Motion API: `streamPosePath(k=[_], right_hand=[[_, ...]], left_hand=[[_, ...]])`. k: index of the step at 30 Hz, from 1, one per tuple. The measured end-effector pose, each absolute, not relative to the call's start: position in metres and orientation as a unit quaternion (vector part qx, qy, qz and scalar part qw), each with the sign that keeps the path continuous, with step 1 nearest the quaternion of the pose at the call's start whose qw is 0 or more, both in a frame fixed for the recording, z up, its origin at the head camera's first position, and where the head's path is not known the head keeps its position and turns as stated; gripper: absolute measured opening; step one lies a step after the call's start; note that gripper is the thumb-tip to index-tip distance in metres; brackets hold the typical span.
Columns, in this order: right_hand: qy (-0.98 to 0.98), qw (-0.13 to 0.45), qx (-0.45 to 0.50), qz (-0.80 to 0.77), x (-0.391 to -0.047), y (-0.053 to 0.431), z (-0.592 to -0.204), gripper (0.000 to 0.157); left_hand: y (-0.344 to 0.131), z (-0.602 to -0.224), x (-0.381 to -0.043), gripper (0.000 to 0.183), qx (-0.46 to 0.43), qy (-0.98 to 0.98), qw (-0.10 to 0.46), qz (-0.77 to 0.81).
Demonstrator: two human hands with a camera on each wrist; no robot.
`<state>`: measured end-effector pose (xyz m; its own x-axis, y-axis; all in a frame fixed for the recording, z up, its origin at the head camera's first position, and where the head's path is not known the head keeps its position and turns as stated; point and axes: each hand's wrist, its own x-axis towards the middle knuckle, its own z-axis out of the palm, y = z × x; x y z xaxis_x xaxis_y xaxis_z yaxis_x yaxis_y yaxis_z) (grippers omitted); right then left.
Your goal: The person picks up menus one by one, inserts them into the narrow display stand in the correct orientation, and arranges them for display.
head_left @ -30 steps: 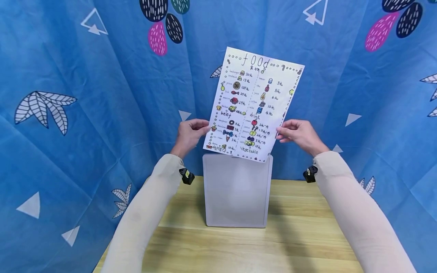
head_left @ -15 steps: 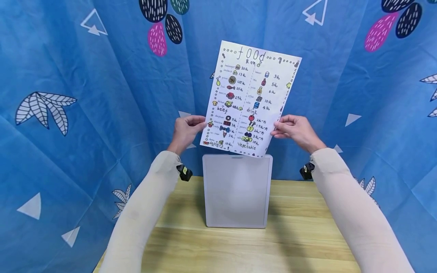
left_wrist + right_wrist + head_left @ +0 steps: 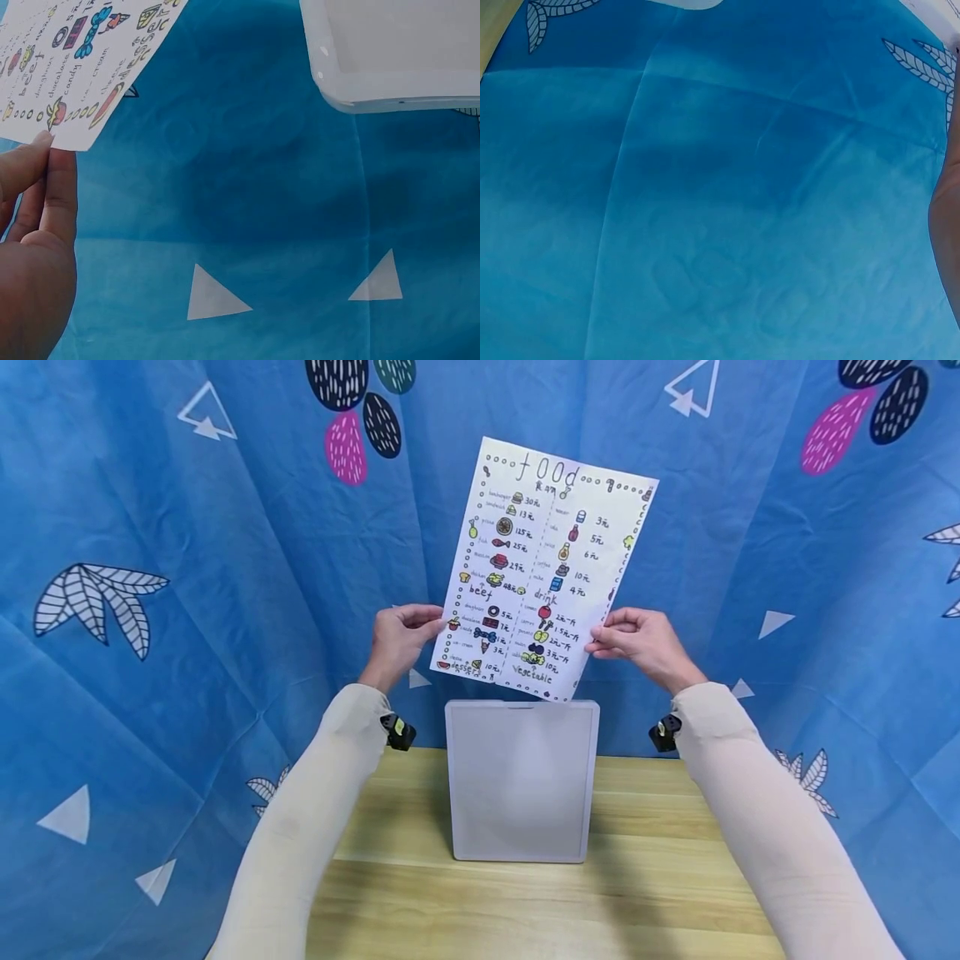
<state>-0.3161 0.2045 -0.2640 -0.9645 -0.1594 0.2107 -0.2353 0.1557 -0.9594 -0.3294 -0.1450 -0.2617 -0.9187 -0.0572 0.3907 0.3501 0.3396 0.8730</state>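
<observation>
A paper menu (image 3: pixel 540 568) headed "food", with small coloured drawings and prices, is held up tilted clockwise in front of the curtain. My left hand (image 3: pixel 401 643) pinches its left edge near the lower corner; in the left wrist view the thumb of that hand (image 3: pixel 37 232) lies on the printed side. On the opposite edge, my right hand (image 3: pixel 648 643) pinches the paper between thumb and fingers. Just below the menu stands a pale upright board (image 3: pixel 521 785) with a raised rim and a slot at its top. In the right wrist view only part of the right hand (image 3: pixel 946 217) shows.
The board stands on a wooden table (image 3: pixel 540 910). A blue patterned curtain (image 3: pixel 247 527) hangs behind the table and along both sides. Each sleeve cuff carries a small black camera, such as the left wrist camera (image 3: pixel 397 732).
Both hands have raised the menu and shifted it slightly left. Its lower edge, which overlapped the board's top before, now sits about level with it, so the slot shows. The board has stayed put.
</observation>
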Motion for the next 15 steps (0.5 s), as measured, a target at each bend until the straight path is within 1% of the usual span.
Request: streamPosePath(k=[15], right_hand=[[-0.753,0.045,0.132,0.643,-0.3196,0.1981,-0.2688,0.032]], left_hand=[[-0.1448,-0.2614,-0.3324,0.024,-0.078,-0.803,0.187,-0.560]])
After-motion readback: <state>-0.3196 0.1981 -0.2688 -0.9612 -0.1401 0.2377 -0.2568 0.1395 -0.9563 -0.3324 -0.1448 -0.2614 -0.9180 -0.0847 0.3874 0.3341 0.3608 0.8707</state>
